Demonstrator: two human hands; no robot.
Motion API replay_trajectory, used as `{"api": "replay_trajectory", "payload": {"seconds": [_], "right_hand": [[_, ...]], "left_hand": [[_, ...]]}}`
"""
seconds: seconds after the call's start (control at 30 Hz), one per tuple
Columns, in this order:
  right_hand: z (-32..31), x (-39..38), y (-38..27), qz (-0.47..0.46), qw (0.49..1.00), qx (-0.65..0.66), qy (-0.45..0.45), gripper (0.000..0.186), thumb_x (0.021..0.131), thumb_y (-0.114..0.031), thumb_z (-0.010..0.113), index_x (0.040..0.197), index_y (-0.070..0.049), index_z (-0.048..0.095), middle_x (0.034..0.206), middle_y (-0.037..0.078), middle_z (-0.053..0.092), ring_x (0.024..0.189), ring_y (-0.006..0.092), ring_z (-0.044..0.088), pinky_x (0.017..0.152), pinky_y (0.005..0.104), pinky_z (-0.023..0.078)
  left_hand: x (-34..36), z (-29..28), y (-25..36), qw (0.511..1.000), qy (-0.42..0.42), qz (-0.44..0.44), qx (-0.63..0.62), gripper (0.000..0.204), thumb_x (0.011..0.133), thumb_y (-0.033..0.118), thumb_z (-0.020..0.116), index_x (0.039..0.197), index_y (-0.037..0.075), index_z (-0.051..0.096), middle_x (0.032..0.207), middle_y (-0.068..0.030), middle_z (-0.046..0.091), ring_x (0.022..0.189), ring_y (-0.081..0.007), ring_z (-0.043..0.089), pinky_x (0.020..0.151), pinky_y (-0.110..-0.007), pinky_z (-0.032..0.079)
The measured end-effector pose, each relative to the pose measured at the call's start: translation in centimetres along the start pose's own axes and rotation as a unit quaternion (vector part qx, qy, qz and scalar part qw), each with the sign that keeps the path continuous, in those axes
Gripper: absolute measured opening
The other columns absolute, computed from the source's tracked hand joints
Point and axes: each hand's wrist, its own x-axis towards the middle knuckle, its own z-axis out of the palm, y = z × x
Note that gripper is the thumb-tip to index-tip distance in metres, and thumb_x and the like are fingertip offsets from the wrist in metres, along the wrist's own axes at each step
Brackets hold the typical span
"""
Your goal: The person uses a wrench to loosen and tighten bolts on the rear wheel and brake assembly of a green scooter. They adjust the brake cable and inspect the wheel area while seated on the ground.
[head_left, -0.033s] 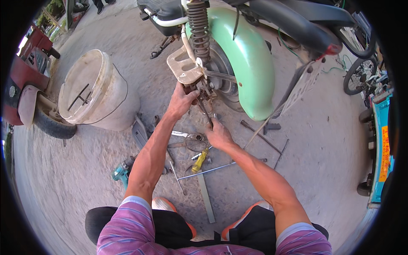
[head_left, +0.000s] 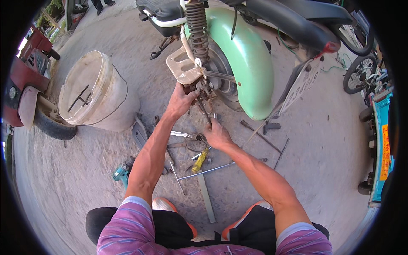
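My left hand is closed on the rusty metal linkage under a beige footplate, beside a coil-spring shock and green rear fender of a two-wheeler. Some of its fingers are hidden behind the metal. Lower and to the right, my right hand grips the end of a dark bar-like tool that rises to the linkage. Below my hands on the concrete lie a silver wrench, a yellow-handled tool, a long T-bar, a flat metal strip and several other tools.
A white bucket with a T-handled tool stands at left, near a red vehicle. A teal drill lies by my left forearm. A bicycle and cyan vehicle line the right. A person's legs show at top left.
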Motion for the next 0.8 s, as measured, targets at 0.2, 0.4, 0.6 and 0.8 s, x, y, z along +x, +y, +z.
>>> {"api": "replay_trajectory", "payload": {"seconds": [0.2, 0.4, 0.6, 0.8], "right_hand": [[-8.0, -5.3, -7.0, 0.001, 0.958, 0.242, -0.155, 0.031, 0.097, -0.035, 0.065, 0.102, -0.004, 0.064, 0.087, 0.011, 0.068, 0.074, 0.0254, 0.065, 0.07, 0.0416, 0.053], [-11.8, -7.4, -10.3, 0.031, 0.871, 0.429, -0.237, 0.027, 0.095, -0.022, 0.066, 0.113, -0.003, 0.058, 0.073, 0.0, 0.055, 0.059, 0.0105, 0.051, 0.056, 0.027, 0.04], [-6.6, -6.4, -4.9, 0.017, 0.929, 0.282, -0.238, 0.062, 0.092, -0.016, 0.062, 0.148, 0.005, 0.045, 0.08, 0.003, 0.06, 0.066, 0.0125, 0.056, 0.061, 0.0294, 0.045], [-1.8, -2.1, 1.5, 0.044, 0.969, 0.189, -0.154, 0.056, 0.093, -0.017, 0.058, 0.146, -0.002, 0.052, 0.092, 0.01, 0.07, 0.079, 0.0179, 0.067, 0.074, 0.0346, 0.052]], "left_hand": [[-0.5, -2.0, 0.9, 0.985, -0.057, -0.087, -0.136, 0.049, 0.1, 0.022, 0.069, 0.14, 0.004, 0.046, 0.09, -0.0045, 0.065, 0.076, -0.0165, 0.065, 0.069, -0.03, 0.055], [-0.2, -1.0, -1.2, 0.936, -0.058, -0.068, -0.34, 0.049, 0.101, 0.027, 0.07, 0.142, 0.011, 0.048, 0.099, -0.0037, 0.068, 0.087, -0.0158, 0.069, 0.076, -0.035, 0.058], [-1.3, -0.9, -2.3, 0.96, 0.058, -0.053, -0.267, 0.065, 0.096, 0.017, 0.074, 0.147, 0.002, 0.036, 0.097, -0.0079, 0.067, 0.073, -0.0162, 0.067, 0.063, -0.033, 0.056], [-0.3, -0.4, -1.7, 0.997, 0.032, 0.011, -0.063, 0.064, 0.093, 0.011, 0.075, 0.145, 0.001, 0.039, 0.106, -0.0119, 0.07, 0.083, -0.0167, 0.068, 0.07, -0.033, 0.057]]}}
